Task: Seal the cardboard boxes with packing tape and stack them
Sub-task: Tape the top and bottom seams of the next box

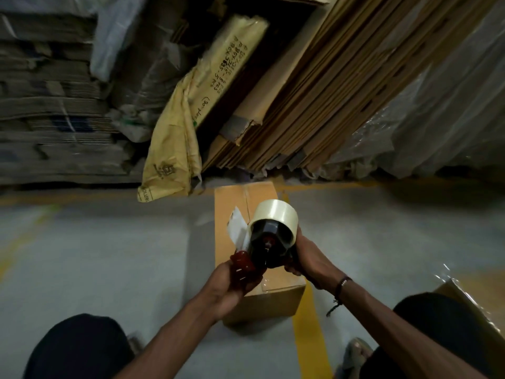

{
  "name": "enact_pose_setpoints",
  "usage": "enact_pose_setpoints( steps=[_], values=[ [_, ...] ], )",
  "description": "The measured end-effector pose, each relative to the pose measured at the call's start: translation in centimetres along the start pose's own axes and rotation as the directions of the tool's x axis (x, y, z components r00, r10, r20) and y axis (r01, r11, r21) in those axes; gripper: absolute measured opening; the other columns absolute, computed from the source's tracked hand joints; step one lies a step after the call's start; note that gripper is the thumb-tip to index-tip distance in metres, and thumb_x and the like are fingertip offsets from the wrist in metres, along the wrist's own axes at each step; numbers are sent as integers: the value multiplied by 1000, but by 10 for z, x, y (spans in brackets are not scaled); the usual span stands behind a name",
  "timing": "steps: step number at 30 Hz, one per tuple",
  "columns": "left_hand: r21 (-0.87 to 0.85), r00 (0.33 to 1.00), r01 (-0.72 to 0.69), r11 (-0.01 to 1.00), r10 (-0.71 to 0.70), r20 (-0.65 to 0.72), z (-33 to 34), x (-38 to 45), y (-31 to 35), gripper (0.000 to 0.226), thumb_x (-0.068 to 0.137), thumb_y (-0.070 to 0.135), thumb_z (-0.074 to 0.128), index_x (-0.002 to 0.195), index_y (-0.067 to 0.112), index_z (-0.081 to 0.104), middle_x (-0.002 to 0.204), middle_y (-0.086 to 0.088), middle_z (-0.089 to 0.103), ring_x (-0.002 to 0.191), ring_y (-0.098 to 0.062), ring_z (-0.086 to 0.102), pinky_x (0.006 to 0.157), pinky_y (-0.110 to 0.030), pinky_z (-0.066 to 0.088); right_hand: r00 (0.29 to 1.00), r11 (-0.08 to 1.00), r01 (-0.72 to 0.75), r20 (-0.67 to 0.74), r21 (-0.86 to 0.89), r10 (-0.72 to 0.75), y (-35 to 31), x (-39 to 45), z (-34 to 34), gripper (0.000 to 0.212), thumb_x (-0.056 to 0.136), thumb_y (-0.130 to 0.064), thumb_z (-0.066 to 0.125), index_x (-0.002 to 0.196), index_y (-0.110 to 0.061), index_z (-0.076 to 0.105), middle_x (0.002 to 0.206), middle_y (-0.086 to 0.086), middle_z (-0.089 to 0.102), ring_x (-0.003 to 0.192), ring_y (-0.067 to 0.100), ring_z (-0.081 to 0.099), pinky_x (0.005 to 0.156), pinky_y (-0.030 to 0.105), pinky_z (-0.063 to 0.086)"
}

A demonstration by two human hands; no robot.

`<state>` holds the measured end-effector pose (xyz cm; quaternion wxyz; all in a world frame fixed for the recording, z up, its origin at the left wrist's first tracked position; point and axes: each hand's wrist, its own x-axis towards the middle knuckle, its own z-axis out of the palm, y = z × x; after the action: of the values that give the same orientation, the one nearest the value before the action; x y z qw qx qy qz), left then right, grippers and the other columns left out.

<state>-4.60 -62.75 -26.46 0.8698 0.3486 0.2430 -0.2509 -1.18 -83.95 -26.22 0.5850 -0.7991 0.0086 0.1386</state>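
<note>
Both hands (232, 283) gripping tape dispenser (269, 236), box (235, 203) half-hidden

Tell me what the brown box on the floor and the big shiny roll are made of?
The closed brown box looks like matte cardboard: flat tan panels with folded flaps meeting at a seam. The pale, glossy roll seems to be clear plastic packing tape, since light gleams off it. It sits on a dark dispenser, probably hard plastic, held in both hands.
</note>
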Motion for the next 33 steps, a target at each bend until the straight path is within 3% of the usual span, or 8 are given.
enact_pose_setpoints(
  steps=[4, 9, 11, 16, 21, 25, 28, 33],
  values=[
    [-93, 999, 13, 996, -16, -32, -2, -2, -2, 45, 90, -10, 43, 133, -7, 57, 106, -29, 70, 95, -39, 69, 78, -44, 64, 1000, 999, 3, 3, -37, -3, 1, -5, 3, 79, 100, -75, 13, 68, -20, 60, 57, -3, 56, 52, 16, 47, 60, 38, 38],
    [-164, 1000, -19, 986, 17, -11, -4, -6, -12, 38, 97, 16, 44, 124, -8, 57, 104, -33, 71, 84, -41, 75, 70, -46, 64, 1000, 999, -2, -11, -39, 1, -5, -17, 0, 76, 100, -76, 13, 61, -27, 57, 56, -2, 56, 52, 17, 46, 59, 38, 37],
    [-149, 1000, -27, 989, 26, -9, -4, -5, -12, 39, 104, 26, 50, 125, -5, 59, 111, -31, 70, 94, -41, 71, 73, -45, 63, 1000, 999, -7, -18, -46, 6, -6, -19, -2, 80, 102, -71, 14, 78, -12, 63, 58, 1, 58, 53, 18, 48, 59, 38, 38],
    [22, 990, -53, 998, 55, -131, -7, 5, -13, 23, 98, 9, 62, 117, -4, 66, 96, -25, 72, 82, -31, 67, 57, -27, 60, 1000, 988, -1, -10, -153, -1, -10, -21, -4, 93, 104, -67, 13, 99, 13, 59, 63, 11, 65, 54, 21, 54, 59, 36, 43],
    [212, 965, -115, 970, 160, -209, -13, 10, -15, 13, 97, 2, 57, 99, 2, 70, 78, -14, 72, 78, -26, 65, 57, -27, 57, 999, 970, 34, 10, -240, -33, -13, -19, 1, 94, 105, -65, 6, 84, 6, 64, 58, 8, 65, 49, 16, 56, 60, 30, 48],
    [279, 927, -126, 952, 214, -310, -24, 22, -11, 15, 93, -2, 64, 105, -5, 72, 96, -20, 72, 75, -25, 66, 49, -27, 50, 998, 956, 58, 1, -287, -60, -9, -15, 1, 87, 110, -54, 8, 96, 9, 65, 56, 6, 66, 46, 13, 58, 58, 26, 48],
    [349, 888, -165, 923, 293, -356, -32, 28, -12, 9, 99, 8, 65, 105, 6, 71, 99, -13, 74, 88, -23, 70, 64, -32, 51, 997, 945, 74, -11, -319, -82, -3, -9, 2, 93, 107, -58, 3, 79, 6, 64, 60, 13, 69, 49, 17, 59, 60, 28, 48],
    [643, 797, -227, 731, 519, -309, -51, 45, -12, 18, 94, 11, 69, 79, 16, 77, 81, -11, 76, 84, -29, 68, 69, -35, 46, 992, 890, 93, -36, -446, -122, 5, 5, 13, 89, 95, -71, -9, 72, -15, 57, 56, 7, 67, 48, 16, 58, 61, 35, 50]
  ],
)
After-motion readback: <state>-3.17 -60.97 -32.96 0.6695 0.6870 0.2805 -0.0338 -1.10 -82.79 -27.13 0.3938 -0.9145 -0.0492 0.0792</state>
